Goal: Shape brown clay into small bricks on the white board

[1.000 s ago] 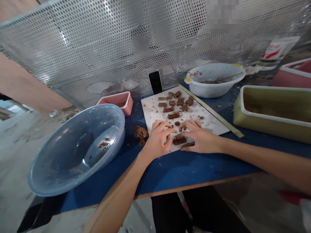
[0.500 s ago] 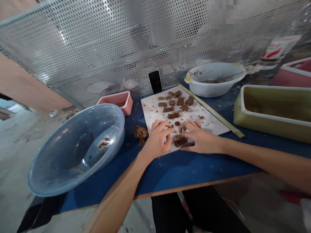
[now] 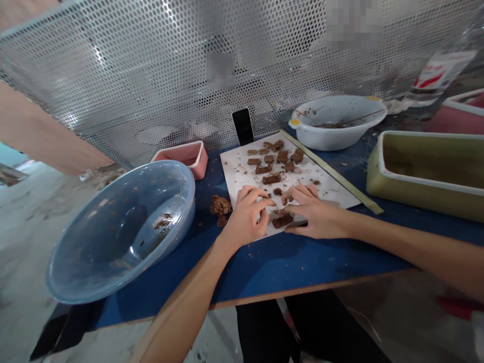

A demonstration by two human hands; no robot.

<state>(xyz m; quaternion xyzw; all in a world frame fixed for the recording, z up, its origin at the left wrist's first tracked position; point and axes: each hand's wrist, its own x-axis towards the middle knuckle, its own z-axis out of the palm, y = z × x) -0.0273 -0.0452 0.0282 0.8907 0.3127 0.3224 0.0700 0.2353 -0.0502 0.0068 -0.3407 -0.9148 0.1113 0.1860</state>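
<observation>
A small block of brown clay (image 3: 282, 220) lies near the front corner of a white board (image 3: 242, 169), between my two hands. My left hand (image 3: 249, 214) rests just left of it, fingers curved and apart, with nothing visible in them. From the right, my right hand (image 3: 313, 214) arches over the block's right end, thumb and fingers spread; a fingertip is close above the clay, and I cannot tell if it touches. Farther back on the board are several shaped clay pieces (image 3: 271, 179) among crumbs. A rough lump of clay (image 3: 220, 205) sits left of my left hand.
A blue translucent basin (image 3: 75, 252) stands tilted at the left, a pink box (image 3: 200, 164) behind it. A phone (image 3: 243, 127) leans on the mesh panel (image 3: 151, 75). At right are a flat strip (image 3: 333, 174), a white basin (image 3: 333, 138) and a green trough (image 3: 423, 194).
My right hand has shifted slightly right, its thumb drawing back from the clay block, so more of the block shows. My left hand has hardly moved.
</observation>
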